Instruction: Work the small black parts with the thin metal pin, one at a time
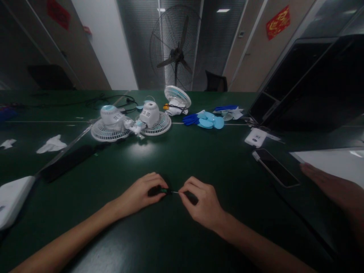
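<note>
On the near middle of the green table (227, 151), the left hand (148, 190) holds a small dark piece (164, 190) between thumb and fingertips, the pinch closed around it. Just to its right, the right hand (203, 201) has thumb and forefinger closed on the right end of a thin rod (175, 192), which bridges the gap between the hands. Whether the rod is fixed into the piece or only touches it is too small to tell.

To work well here, the left pinch should stay firm and the right one light, with rod and piece in one straight line, so neither bends nor slips. Keeping both wrists low over the table would likely steady them. The white fans (152, 113) lie well apart, far left.
</note>
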